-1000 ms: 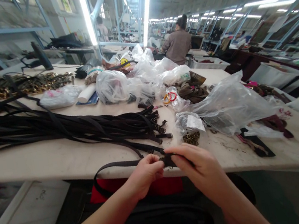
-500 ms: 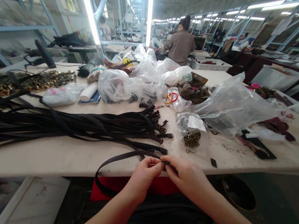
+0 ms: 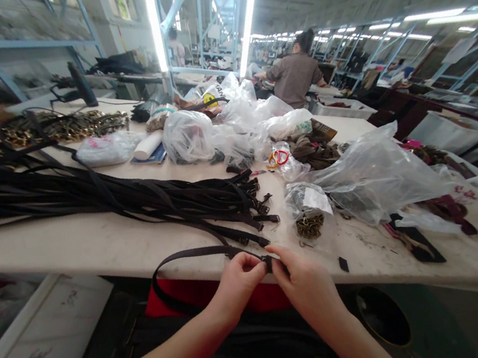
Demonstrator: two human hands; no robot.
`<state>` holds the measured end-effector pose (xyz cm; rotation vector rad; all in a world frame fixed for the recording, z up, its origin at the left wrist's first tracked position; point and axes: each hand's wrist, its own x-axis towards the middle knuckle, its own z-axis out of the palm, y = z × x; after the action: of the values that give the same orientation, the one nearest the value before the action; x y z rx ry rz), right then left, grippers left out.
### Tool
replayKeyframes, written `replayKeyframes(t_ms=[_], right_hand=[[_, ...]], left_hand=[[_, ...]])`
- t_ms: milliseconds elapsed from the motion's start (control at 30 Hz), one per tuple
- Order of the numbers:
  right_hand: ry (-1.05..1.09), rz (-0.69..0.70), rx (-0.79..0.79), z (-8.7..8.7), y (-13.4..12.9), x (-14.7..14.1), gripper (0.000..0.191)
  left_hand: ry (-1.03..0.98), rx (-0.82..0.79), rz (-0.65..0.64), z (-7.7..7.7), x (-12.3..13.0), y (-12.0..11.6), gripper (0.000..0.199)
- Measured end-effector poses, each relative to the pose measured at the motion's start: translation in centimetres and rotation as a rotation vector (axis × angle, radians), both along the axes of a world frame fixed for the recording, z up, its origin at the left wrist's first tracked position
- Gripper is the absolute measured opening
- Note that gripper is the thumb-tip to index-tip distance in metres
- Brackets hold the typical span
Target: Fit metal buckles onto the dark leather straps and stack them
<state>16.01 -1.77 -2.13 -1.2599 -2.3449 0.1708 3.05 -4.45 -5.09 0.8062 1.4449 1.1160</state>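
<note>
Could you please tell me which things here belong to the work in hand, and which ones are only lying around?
Likely belonging to the work:
black strap, pinched by the left hand and right hand
pile of similar black straps

Apparently only lying around:
white roll
dark upright cylinder
smiley-face bag

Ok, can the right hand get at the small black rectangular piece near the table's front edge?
Probably yes: the black rectangular piece lies uncovered just beyond the right hand, with nothing visible between them, though that hand would likely have to release the black strap first.
</note>
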Motion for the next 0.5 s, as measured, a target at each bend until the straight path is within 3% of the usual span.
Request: replayKeyframes(t_ms=[200,500], right_hand=[[-0.061,-0.001,0.016,-0.3,-0.3,-0.3,0.028],[0.051,0.051,-0.179,-1.5,0.9,-0.1,0.028]], left_hand=[[0.012,0.024,0.003,-0.6,-0.1,0.0,0.014],[-0.114,0.017,-0.044,0.2,-0.6,-0.1,0.015]])
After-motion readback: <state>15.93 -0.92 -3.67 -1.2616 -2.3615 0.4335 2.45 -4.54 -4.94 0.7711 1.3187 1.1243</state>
